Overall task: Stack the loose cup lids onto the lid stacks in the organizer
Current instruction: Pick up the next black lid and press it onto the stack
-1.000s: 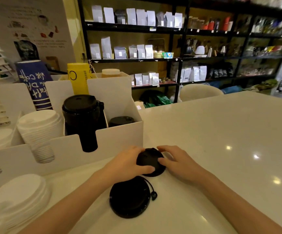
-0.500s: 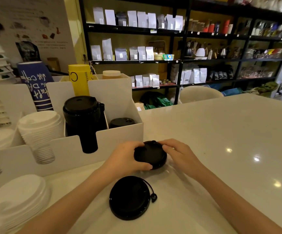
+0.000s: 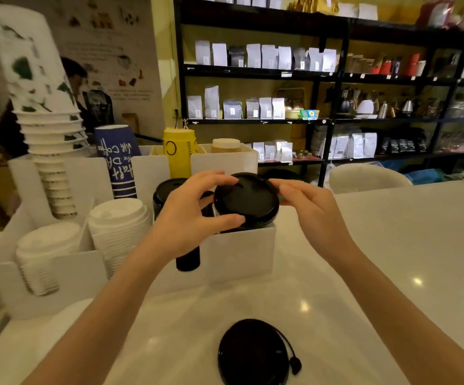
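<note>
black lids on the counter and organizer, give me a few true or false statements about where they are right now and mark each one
1. Both hands hold a black lid above the white organizer. True.
2. The left hand is resting flat on the counter. False: it grips the held lid's left edge.
3. A second black lid lies loose on the counter. True.
4. The lid stacks at the organizer's left are black. False: they are white.
5. The right hand touches the held lid's right edge. True.

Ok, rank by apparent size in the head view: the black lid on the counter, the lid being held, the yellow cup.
1. Black lid on the counter, though nearness inflates it.
2. Held lid, probably similar in truth.
3. Yellow cup, partly hidden.
</note>
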`<state>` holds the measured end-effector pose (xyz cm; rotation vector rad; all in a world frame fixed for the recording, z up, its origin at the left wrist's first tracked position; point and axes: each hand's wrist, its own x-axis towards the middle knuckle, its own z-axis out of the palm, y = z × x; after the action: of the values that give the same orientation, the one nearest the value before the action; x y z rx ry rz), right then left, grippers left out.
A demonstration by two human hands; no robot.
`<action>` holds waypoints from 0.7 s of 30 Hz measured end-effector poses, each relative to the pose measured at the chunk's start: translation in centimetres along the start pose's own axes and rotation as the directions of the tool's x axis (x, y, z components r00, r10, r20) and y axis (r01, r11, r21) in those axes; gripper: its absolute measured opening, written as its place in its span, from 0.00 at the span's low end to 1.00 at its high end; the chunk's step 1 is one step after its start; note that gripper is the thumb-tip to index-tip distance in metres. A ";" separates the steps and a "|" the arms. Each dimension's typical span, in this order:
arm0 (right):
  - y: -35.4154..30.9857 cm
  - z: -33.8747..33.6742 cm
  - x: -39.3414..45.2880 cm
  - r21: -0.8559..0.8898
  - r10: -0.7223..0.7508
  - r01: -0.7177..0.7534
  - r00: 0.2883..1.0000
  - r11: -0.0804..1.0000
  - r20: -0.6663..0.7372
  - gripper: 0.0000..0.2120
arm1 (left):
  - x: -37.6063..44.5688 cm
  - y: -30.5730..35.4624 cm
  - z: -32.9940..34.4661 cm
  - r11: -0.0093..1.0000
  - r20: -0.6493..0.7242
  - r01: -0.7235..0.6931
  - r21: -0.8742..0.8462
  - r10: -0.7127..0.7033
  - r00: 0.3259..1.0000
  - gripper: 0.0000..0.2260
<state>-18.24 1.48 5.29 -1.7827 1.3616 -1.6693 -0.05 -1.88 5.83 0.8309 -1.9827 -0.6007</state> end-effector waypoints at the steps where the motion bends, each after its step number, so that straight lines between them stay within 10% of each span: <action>1: -0.4 0.7 0.5 0.038 -0.009 0.009 1.000 0.999 -0.008 0.14 | 0.2 -0.2 -0.6 1.000 -0.034 0.003 -0.031 -0.004 0.999 0.23; 9: -0.5 6.4 2.9 0.228 0.029 -0.037 0.999 0.973 0.039 0.16 | 0.9 -2.6 -4.7 0.975 -0.102 0.009 -0.223 -0.032 0.994 0.22; 21: 2.4 9.4 3.0 0.168 0.008 -0.058 0.959 0.984 0.283 0.17 | 1.7 -5.7 -5.4 0.989 -0.047 0.138 -0.052 -0.141 0.989 0.22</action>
<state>-11.15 -5.39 2.81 -1.8023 1.0803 -1.4039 5.77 -7.41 5.49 0.9519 -1.8682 -0.6990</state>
